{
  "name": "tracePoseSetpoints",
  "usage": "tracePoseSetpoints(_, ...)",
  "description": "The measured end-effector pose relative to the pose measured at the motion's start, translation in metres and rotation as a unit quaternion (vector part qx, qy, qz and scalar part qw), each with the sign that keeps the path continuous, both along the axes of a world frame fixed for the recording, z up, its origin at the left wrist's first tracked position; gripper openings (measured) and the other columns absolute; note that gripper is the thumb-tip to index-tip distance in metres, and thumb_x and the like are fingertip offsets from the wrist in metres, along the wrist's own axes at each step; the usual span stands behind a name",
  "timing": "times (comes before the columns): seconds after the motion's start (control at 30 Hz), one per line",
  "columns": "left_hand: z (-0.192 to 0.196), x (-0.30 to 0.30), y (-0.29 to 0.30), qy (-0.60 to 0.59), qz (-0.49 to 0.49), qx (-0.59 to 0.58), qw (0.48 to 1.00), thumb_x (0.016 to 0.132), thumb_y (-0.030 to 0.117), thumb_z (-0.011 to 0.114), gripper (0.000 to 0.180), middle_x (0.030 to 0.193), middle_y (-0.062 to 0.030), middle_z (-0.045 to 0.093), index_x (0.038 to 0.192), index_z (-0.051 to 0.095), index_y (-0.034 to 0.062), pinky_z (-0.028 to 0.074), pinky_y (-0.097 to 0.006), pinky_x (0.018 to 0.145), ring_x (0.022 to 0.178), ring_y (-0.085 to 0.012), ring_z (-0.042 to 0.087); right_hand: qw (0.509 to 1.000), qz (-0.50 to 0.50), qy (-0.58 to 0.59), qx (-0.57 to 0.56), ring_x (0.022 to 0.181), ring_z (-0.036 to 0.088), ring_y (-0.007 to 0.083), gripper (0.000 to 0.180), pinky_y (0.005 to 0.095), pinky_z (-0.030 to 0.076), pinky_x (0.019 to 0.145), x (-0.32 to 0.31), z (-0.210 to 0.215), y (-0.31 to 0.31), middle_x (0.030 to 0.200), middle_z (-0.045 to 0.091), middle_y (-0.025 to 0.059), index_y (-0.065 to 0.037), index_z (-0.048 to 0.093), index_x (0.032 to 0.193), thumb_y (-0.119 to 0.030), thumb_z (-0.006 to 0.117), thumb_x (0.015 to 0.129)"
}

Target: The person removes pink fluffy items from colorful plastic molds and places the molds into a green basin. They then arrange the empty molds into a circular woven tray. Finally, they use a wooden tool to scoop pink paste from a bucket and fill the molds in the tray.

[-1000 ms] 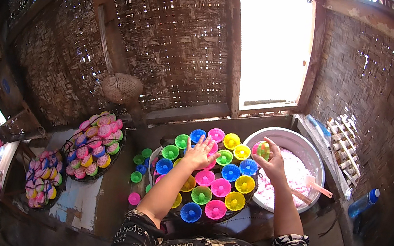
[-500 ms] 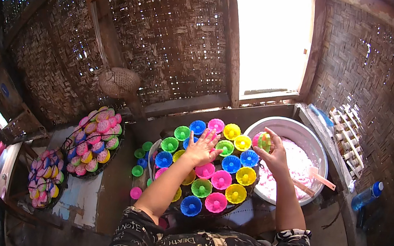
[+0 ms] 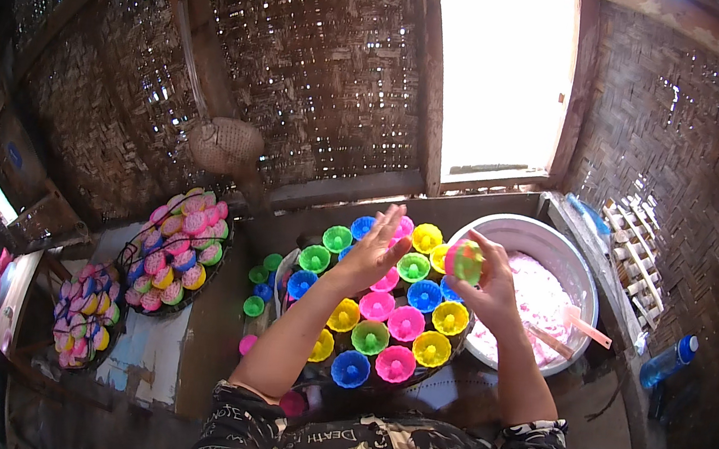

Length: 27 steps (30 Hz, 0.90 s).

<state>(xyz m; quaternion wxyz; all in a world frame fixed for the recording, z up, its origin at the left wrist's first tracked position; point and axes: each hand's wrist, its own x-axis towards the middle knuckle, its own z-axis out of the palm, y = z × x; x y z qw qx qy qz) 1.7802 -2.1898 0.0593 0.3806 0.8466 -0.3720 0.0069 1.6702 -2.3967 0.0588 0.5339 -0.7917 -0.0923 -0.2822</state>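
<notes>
My right hand (image 3: pixel 491 287) grips a small stack of plastic moulds (image 3: pixel 466 262), green and pink, between the tray and the basin. Raised over the far part of the tray, my left hand (image 3: pixel 370 260) has its fingers stretched out and holds nothing. Below both hands, fluted cup moulds (image 3: pixel 405 323) in pink, blue, green and yellow stand packed on a round dark tray (image 3: pixel 432 381), each with a knob in its middle. My left hand and forearm hide some of them.
A large pale basin (image 3: pixel 590 282) at the right holds a pink and white crumbly mix (image 3: pixel 533 288) and a pink-handled scoop (image 3: pixel 591 329). Loose moulds (image 3: pixel 253 306) lie left of the tray. Two baskets of filled cups (image 3: pixel 177 250) stand farther left. A blue bottle (image 3: pixel 668 361) is far right.
My left hand has lifted off the moulds and turned edge-on. My right hand, with the mould stack, has shifted a little left and nearer the tray.
</notes>
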Motion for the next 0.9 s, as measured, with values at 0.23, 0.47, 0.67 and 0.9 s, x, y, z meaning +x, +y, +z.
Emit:
tracePoseSetpoints(0.23,0.013,-0.081,0.018,0.324,-0.072,-0.365,0.870,0.091,0.029,0.056,0.059,0.128,-0.0095,0.046,0.140,0.028,0.0123,0.046,-0.034,0.091,0.115,-0.0210,0.048,0.980,0.097,-0.079,-0.158,0.118,0.045,0.0349,0.088,0.0411,0.040,0.096,-0.001,0.015,0.081,0.126,0.045,0.0201,-0.008,0.028,0.140,-0.025,0.075,0.067)
tracePoseSetpoints(0.47,-0.031,-0.116,0.144,0.420,0.072,-0.616,0.663,0.088,0.025,0.060,0.038,0.113,-0.0127,0.058,0.121,0.048,0.0107,0.056,-0.037,0.076,0.098,-0.0307,0.062,0.930,0.107,0.068,-0.346,0.137,0.015,0.0365,0.076,0.0489,0.017,0.110,0.030,-0.028,0.098,0.147,0.021,0.0183,-0.011,0.021,0.143,-0.043,0.057,0.084)
tracePoseSetpoints(0.67,-0.093,-0.157,0.211,0.430,0.214,-0.665,0.572,0.087,0.024,0.060,0.033,0.109,-0.0155,0.060,0.112,0.054,0.0049,0.056,-0.037,0.076,0.097,-0.0326,0.061,0.839,0.129,0.087,-0.521,0.139,0.009,0.0342,0.073,0.0586,0.006,0.108,0.035,-0.068,0.114,0.150,0.014,0.0142,-0.023,0.018,0.145,-0.064,0.032,0.087)
tracePoseSetpoints(0.9,-0.117,-0.191,0.233,0.420,0.251,-0.669,0.560,0.087,0.024,0.060,0.029,0.098,-0.0123,0.064,0.107,0.057,0.0044,0.056,-0.037,0.075,0.092,-0.0306,0.063,0.814,0.127,0.091,-0.560,0.139,0.007,0.0342,0.071,0.0601,0.004,0.107,0.034,-0.065,0.115,0.151,0.013,0.0128,-0.024,0.019,0.145,-0.064,0.031,0.087)
